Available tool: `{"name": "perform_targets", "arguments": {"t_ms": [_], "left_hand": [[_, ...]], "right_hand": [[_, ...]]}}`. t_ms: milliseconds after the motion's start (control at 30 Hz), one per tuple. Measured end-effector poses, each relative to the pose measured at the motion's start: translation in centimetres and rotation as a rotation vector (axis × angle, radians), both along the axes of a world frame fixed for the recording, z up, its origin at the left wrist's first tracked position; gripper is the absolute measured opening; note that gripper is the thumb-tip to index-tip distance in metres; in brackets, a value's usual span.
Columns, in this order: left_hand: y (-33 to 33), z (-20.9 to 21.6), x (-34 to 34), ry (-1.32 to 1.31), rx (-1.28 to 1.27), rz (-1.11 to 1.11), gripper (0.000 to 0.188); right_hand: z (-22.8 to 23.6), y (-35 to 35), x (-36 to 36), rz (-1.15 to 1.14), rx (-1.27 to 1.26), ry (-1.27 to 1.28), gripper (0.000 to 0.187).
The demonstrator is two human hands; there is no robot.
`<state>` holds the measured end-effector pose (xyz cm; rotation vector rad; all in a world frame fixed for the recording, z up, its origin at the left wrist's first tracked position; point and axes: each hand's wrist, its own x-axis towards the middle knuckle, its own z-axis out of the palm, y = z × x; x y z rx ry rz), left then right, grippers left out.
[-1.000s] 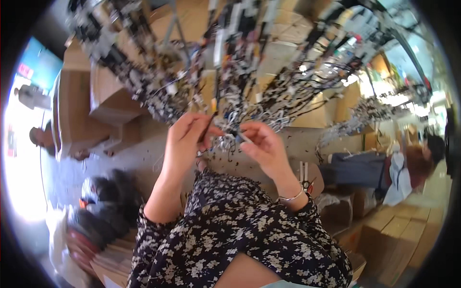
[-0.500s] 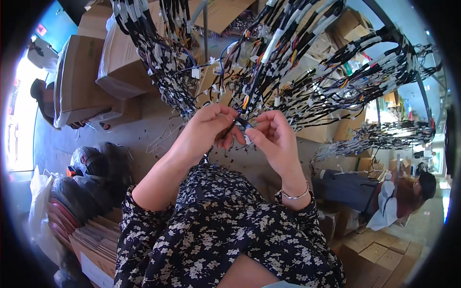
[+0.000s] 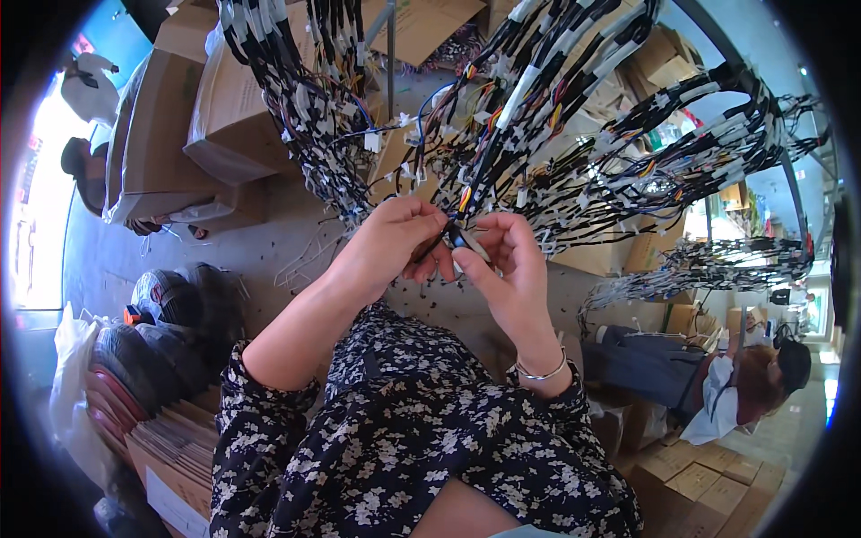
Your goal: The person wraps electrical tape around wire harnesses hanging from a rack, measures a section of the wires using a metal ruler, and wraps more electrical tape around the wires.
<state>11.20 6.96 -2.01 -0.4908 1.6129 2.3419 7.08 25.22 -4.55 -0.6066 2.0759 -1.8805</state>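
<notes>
Both hands work close together in the middle of the view, at the lower end of a hanging wire harness (image 3: 465, 199) with red, yellow and black wires. My left hand (image 3: 387, 240) is closed, its thumb and forefinger pinching the black-wrapped end of the harness. In my right hand (image 3: 513, 269), closed between thumb and fingers, is what looks like a small roll of black tape (image 3: 460, 238) with a pale side. The roll touches the harness end; fingers partly hide where they meet.
Thick bundles of black-and-white wrapped harnesses (image 3: 323, 152) hang ahead and to the right from a metal rack (image 3: 740, 76). Cardboard boxes (image 3: 161, 134) stand at the left. Dark wrapped coils (image 3: 126, 359) lie at lower left. A co-worker (image 3: 708, 377) is at the right.
The black strip stretched between my hands is no longer drawn out; the roll now sits against the harness with its pale side showing. My right hand has turned slightly and moved left.
</notes>
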Motion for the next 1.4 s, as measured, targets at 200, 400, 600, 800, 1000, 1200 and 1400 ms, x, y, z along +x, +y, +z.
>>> {"name": "perform_targets", "arguments": {"t_ms": [200, 400, 600, 800, 1000, 1200, 1400], "left_hand": [[-0.1, 0.3, -0.4, 0.049, -0.139, -0.013, 0.020], [0.5, -1.0, -1.3, 0.092, -0.096, 0.095, 0.016], [0.6, -0.5, -2.2, 0.061, -0.273, -0.044, 0.016], [0.5, -1.2, -2.2, 0.123, -0.264, 0.001, 0.020], [2.4, -1.2, -3.6, 0.227, -0.429, 0.074, 0.018], [3.0, -2.7, -2.5, 0.190, -0.287, 0.433, 0.006], [3.2, -3.4, -1.6, 0.347, -0.440, 0.206, 0.006]], "right_hand": [[0.3, -0.3, -0.2, 0.075, -0.069, -0.021, 0.057], [-1.0, -0.2, -0.5, 0.071, -0.063, 0.121, 0.048], [-1.1, 0.6, -0.7, 0.040, 0.007, 0.148, 0.044], [-0.5, -0.1, -0.6, 0.030, -0.018, -0.048, 0.040], [0.0, 0.8, -0.7, -0.067, 0.003, -0.099, 0.037], [-1.0, 0.4, -1.0, -0.009, 0.054, 0.164, 0.048], [2.5, 4.1, 1.0, -0.093, 0.189, 0.093, 0.049]]}}
